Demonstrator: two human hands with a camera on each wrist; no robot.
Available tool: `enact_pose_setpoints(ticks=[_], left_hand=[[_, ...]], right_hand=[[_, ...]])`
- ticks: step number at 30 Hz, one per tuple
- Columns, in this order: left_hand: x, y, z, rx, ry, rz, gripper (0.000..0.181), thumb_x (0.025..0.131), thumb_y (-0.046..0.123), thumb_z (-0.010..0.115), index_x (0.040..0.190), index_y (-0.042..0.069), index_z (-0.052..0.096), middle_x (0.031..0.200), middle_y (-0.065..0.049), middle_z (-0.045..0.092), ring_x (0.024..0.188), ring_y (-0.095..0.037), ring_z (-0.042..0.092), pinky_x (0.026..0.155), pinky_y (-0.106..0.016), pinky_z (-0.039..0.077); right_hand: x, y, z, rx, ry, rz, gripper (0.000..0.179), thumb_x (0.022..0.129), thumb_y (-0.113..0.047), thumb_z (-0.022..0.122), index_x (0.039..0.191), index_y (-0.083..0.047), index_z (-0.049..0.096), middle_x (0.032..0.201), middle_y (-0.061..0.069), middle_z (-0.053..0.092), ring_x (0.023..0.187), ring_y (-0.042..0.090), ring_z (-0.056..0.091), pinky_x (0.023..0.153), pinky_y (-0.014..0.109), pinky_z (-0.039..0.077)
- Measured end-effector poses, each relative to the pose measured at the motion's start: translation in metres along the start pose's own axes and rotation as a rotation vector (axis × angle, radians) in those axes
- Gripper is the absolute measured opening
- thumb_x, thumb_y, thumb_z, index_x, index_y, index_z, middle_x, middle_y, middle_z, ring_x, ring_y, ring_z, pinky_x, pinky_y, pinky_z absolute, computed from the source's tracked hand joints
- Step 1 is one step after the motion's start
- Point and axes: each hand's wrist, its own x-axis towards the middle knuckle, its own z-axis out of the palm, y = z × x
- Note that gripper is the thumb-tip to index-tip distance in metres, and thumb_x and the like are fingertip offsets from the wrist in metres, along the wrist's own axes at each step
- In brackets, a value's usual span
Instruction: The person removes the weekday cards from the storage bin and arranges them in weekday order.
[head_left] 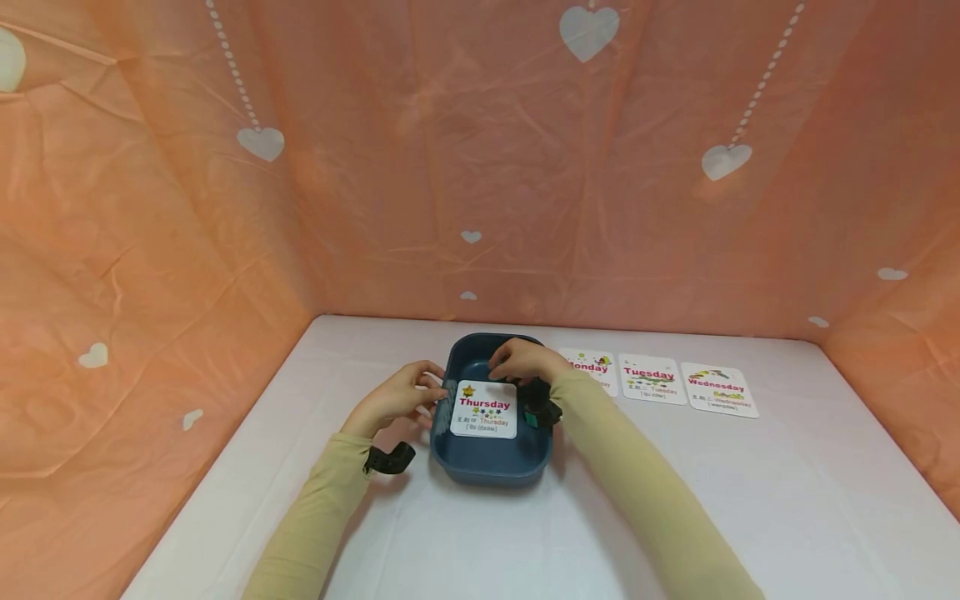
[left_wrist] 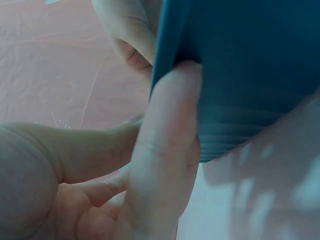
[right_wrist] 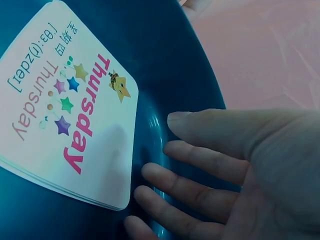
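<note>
A dark blue rectangular tub [head_left: 491, 462] with rounded corners stands on the table. Inside it lies a small stack of white cards, the top one a Thursday card [head_left: 483, 408] with coloured stars. At the tub's left side my left hand [head_left: 397, 398] grips the wall; the left wrist view shows a finger [left_wrist: 167, 115] against the blue surface. My right hand [head_left: 521, 360] is inside the far part of the tub. In the right wrist view its loosely bent fingers [right_wrist: 187, 195] hover beside the card stack's edge, apart from it and holding nothing.
Right of the tub, a Monday card [head_left: 596, 371], a Tuesday card [head_left: 652, 379] and a Wednesday card [head_left: 720, 389] lie in a row on the white table [head_left: 750, 500]. My right sleeve partly covers the Monday card. Orange curtains [head_left: 525, 183] with white hearts surround the table.
</note>
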Motion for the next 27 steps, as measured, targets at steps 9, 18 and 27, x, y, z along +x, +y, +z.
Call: enact_pose_setpoints(ticks=[9, 18, 27], left_hand=[[0.0011, 0.0022, -0.0010, 0.011, 0.007, 0.001, 0.034, 0.095, 0.003, 0.057, 0.126, -0.004, 0.044, 0.094, -0.017, 0.056, 0.067, -0.021, 0.059, 0.056, -0.041, 0.057], [0.0023, -0.0017, 0.0000, 0.021, 0.009, -0.003, 0.032, 0.095, 0.004, 0.058, 0.124, -0.003, 0.046, 0.093, -0.016, 0.057, 0.068, -0.021, 0.059, 0.056, -0.040, 0.057], [0.0007, -0.0002, 0.0004, 0.029, 0.011, 0.002, 0.033, 0.095, 0.003, 0.057, 0.125, -0.004, 0.045, 0.092, -0.015, 0.057, 0.067, -0.020, 0.059, 0.056, -0.041, 0.057]], right_hand=[[0.0010, -0.0028, -0.0021, 0.003, 0.018, 0.064, 0.032, 0.089, -0.014, 0.067, 0.119, -0.004, 0.065, 0.105, 0.009, 0.061, 0.092, 0.022, 0.059, 0.075, 0.039, 0.055], [0.0028, -0.0007, 0.0022, 0.024, 0.022, 0.082, 0.034, 0.078, -0.003, 0.076, 0.111, -0.001, 0.066, 0.106, 0.009, 0.057, 0.085, 0.019, 0.055, 0.073, 0.037, 0.056], [0.0052, -0.0002, 0.0053, -0.047, 0.056, 0.065, 0.033, 0.072, -0.003, 0.082, 0.101, -0.002, 0.068, 0.109, 0.009, 0.057, 0.085, 0.020, 0.056, 0.070, 0.035, 0.056]])
